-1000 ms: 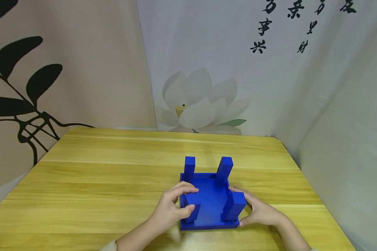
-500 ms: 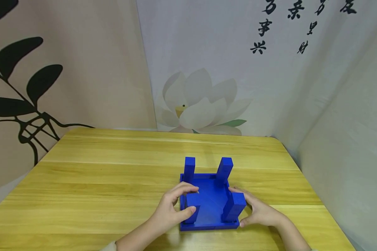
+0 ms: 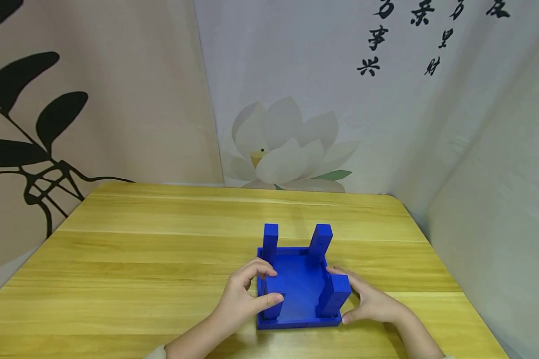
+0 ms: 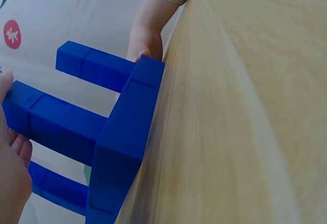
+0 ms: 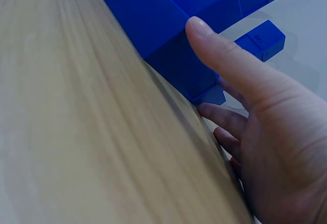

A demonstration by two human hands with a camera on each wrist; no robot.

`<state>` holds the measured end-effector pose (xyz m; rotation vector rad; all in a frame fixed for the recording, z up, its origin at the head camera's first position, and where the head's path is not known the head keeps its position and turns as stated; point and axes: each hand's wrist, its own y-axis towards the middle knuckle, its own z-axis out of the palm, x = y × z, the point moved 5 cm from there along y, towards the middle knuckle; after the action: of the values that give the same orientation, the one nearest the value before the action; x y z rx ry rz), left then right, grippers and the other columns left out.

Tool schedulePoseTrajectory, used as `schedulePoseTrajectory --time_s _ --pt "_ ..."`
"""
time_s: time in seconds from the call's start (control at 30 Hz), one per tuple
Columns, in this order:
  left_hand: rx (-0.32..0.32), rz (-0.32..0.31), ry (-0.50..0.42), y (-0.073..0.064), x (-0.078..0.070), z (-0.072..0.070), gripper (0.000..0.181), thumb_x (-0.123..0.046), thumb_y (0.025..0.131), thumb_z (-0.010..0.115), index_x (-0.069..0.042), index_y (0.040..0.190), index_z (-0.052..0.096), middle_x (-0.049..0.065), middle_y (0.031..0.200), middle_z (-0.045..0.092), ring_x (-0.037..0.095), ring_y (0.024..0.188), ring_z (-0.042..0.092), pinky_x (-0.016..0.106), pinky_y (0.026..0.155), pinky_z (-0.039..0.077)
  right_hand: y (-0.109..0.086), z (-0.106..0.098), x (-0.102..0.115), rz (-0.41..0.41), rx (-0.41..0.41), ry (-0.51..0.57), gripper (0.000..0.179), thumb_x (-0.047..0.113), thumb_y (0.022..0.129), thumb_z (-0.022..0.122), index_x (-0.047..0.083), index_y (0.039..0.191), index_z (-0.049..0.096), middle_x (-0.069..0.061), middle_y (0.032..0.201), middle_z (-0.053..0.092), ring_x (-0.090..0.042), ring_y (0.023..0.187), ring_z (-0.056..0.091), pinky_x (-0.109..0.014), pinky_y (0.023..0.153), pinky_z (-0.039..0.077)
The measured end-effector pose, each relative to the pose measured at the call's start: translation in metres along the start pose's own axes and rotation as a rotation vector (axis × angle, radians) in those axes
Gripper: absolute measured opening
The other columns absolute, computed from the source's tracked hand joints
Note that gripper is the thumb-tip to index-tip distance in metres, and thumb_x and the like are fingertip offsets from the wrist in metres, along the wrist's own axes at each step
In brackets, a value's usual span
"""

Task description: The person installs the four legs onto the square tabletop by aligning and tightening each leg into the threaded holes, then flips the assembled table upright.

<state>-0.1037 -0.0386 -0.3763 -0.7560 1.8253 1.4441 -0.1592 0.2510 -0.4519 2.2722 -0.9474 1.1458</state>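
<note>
A blue square tray-like base lies on the table with an upright square post at each corner. My left hand has thumb and fingers around the upper part of the front-left post. In the left wrist view, that hand is at the free end of a blue post. At the base's right side, my right hand holds the front-right corner. The right wrist view shows its thumb against the corner and its fingers along the side.
The front-right post, back-left post and back-right post stand upright. Wooden table surrounds the base. Behind it hangs a printed curtain with a lotus and dark characters.
My left fingertips have shifted slightly left and the thumb slightly right around the front-left post. The right hand and the base have stayed in place.
</note>
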Motion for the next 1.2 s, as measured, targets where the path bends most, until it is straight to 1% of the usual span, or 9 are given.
schedulePoseTrajectory --time_s 0.13,0.23,0.37,0.5,0.7,0.83,0.97,1.07,1.2 --pt "0.002 0.045 -0.033 0.0003 -0.0003 0.0004 0.033 0.002 0.074 0.080 -0.008 0.101 0.065 0.009 0.100 0.062 0.024 0.090 0.054 0.034 0.080 0.049 0.0004 -0.0008 0.0010 -0.010 -0.006 -0.005 0.098 0.023 0.070 0.086 0.019 0.150 0.030 -0.014 0.153 0.026 -0.016 0.139 0.022 -0.019 0.105 0.018" --pt "0.007 0.044 -0.050 0.0001 0.0013 0.0010 0.032 0.004 0.075 0.078 -0.008 0.101 0.066 0.010 0.100 0.062 0.022 0.089 0.054 0.032 0.079 0.049 0.0007 -0.0011 0.0015 -0.022 -0.006 -0.003 0.098 0.023 0.070 0.086 0.016 0.150 0.031 -0.015 0.152 0.026 -0.016 0.139 0.022 -0.018 0.105 0.018" --pt "0.008 0.042 -0.030 0.0000 0.0030 0.0014 0.030 0.002 0.076 0.078 -0.009 0.101 0.066 0.009 0.100 0.062 0.017 0.088 0.053 0.030 0.069 0.048 0.0008 -0.0005 0.0012 -0.020 0.004 0.015 0.097 0.022 0.070 0.085 0.015 0.150 0.030 -0.015 0.153 0.025 -0.016 0.139 0.021 -0.017 0.105 0.017" --pt "0.010 0.067 -0.008 0.0005 0.0033 0.0013 0.030 0.003 0.076 0.077 -0.009 0.101 0.067 0.009 0.099 0.062 0.020 0.086 0.053 0.029 0.059 0.044 0.0008 -0.0005 0.0016 -0.018 0.008 0.026 0.097 0.021 0.071 0.085 0.014 0.151 0.029 -0.016 0.153 0.024 -0.014 0.139 0.021 -0.017 0.105 0.017" --pt "0.038 0.075 0.003 0.0011 0.0020 0.0014 0.028 0.002 0.080 0.074 -0.008 0.105 0.067 0.009 0.101 0.063 0.023 0.086 0.053 0.034 0.046 0.038 0.0004 -0.0003 0.0007 -0.011 0.009 0.044 0.098 0.021 0.071 0.085 0.014 0.151 0.029 -0.014 0.153 0.024 -0.011 0.139 0.020 -0.015 0.104 0.017" --pt "0.058 0.080 0.012 0.0002 0.0018 0.0018 0.029 0.002 0.082 0.072 -0.007 0.108 0.067 0.011 0.102 0.063 0.023 0.087 0.053 0.036 0.042 0.034 0.0000 0.0005 0.0001 -0.014 0.009 0.049 0.097 0.020 0.071 0.085 0.014 0.151 0.029 -0.014 0.153 0.024 -0.011 0.139 0.020 -0.014 0.104 0.017" --pt "0.064 0.092 0.006 -0.0003 0.0020 0.0021 0.032 0.003 0.081 0.071 -0.006 0.111 0.066 0.011 0.103 0.062 0.020 0.089 0.052 0.033 0.049 0.040 -0.0002 0.0008 0.0007 -0.023 0.007 0.046 0.097 0.021 0.071 0.085 0.013 0.150 0.029 -0.015 0.153 0.024 -0.011 0.139 0.020 -0.014 0.104 0.016" --pt "0.064 0.063 -0.001 -0.0003 0.0013 0.0014 0.040 0.002 0.079 0.075 -0.008 0.116 0.064 0.007 0.105 0.063 0.019 0.092 0.053 0.032 0.066 0.047 -0.0003 0.0008 0.0006 -0.016 0.009 0.043 0.097 0.022 0.071 0.085 0.014 0.151 0.029 -0.016 0.153 0.023 -0.012 0.139 0.019 -0.014 0.104 0.016" --pt "0.029 -0.009 0.032 -0.0007 0.0008 -0.0001 0.050 -0.006 0.072 0.083 -0.014 0.116 0.062 0.004 0.105 0.062 0.020 0.093 0.054 0.040 0.078 0.046 -0.0004 0.0002 0.0000 -0.006 0.008 0.031 0.097 0.023 0.071 0.085 0.015 0.151 0.029 -0.016 0.154 0.023 -0.014 0.139 0.019 -0.015 0.104 0.016"
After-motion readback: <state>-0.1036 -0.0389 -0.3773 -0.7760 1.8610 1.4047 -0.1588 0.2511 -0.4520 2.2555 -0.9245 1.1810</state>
